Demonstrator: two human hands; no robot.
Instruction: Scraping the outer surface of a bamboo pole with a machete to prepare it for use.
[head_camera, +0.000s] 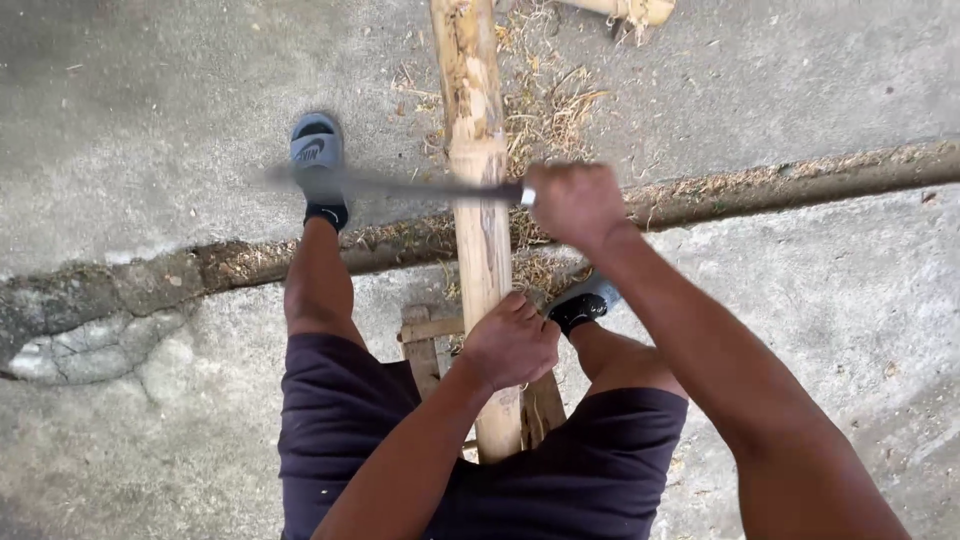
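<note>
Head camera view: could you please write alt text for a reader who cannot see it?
A person's right hand holds a long dark-bladed knife across a thick pale bamboo pole, while the left hand grips the pole lower down. The person, in dark shorts and grey sandals, sits over a small wooden stool on cracked concrete ground.

Bare concrete floor (150, 90) flanks the bamboo pole (478, 110) blocking the middle
</note>
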